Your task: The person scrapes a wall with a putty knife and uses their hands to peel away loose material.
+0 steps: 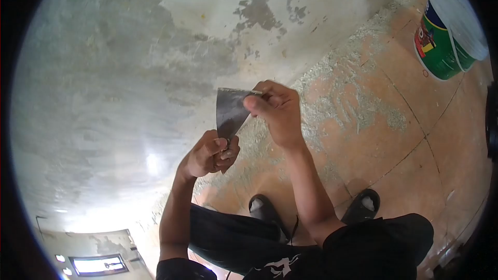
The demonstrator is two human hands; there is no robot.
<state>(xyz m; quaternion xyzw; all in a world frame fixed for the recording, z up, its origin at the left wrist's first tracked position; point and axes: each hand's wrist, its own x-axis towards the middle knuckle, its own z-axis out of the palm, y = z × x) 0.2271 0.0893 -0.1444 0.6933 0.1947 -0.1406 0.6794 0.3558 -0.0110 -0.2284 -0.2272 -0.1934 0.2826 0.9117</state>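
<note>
A scraper point(230, 110) with a wide, dark metal blade is held up in front of the wall, pale residue along its top edge. My left hand point(211, 154) is closed around its handle, most of which the fingers hide. With thumb and fingers, my right hand point(280, 111) pinches the right corner of the blade.
A patchy grey and white wall point(129, 72) fills the left and top. Scraped flakes point(337, 93) litter the tiled floor point(399, 140) along its foot. A green bucket point(441, 46) with a whitish lid stands at upper right. My sandalled feet point(365, 205) are below.
</note>
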